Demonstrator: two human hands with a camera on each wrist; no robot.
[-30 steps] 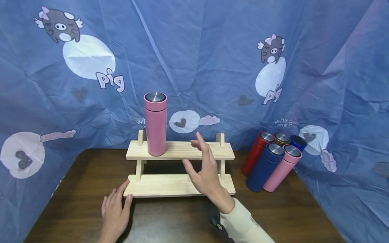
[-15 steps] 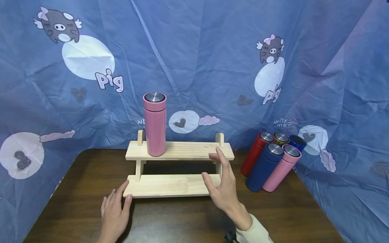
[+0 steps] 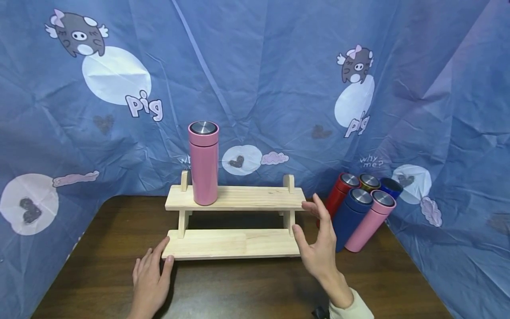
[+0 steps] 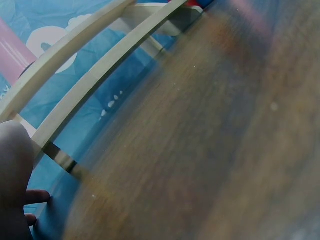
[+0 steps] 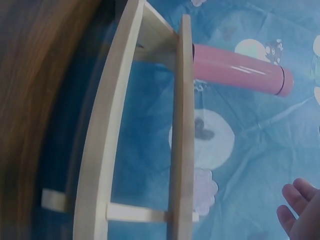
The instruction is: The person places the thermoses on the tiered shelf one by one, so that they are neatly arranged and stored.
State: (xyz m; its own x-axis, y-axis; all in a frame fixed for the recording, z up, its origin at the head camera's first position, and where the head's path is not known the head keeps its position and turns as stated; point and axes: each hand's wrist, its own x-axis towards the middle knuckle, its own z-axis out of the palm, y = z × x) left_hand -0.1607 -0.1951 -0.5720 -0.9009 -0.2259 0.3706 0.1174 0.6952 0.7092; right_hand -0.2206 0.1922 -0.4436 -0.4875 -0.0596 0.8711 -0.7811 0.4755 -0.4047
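A two-tier wooden rack (image 3: pixel 235 243) stands on the table, with a pink thermos bottle (image 3: pixel 204 168) upright at the left of its upper shelf. My left hand (image 3: pixel 151 277) rests at the lower shelf's left end, thumb at the front edge and fingers along the side. Off the rack's right end, my right hand (image 3: pixel 320 250) is raised with fingers spread and nothing in it. It overlaps the dark blue thermos (image 3: pixel 354 217) in the head view. The right wrist view shows the same pink bottle (image 5: pixel 240 70) and the fingertips (image 5: pixel 295 197) apart from the rack.
Several thermoses cluster upright at the table's right: a red one (image 3: pixel 336 195), another pink one (image 3: pixel 370 221), a yellowish one (image 3: pixel 369 180) and a bright blue one (image 3: pixel 391 188) behind. A blue printed cloth (image 3: pixel 255 88) hangs behind the dark wooden table (image 3: pixel 223 292).
My right hand has moved rightward from in front of the rack to beyond its right end, beside the cluster of thermoses. The left hand and the pink thermos on the rack have stayed put.
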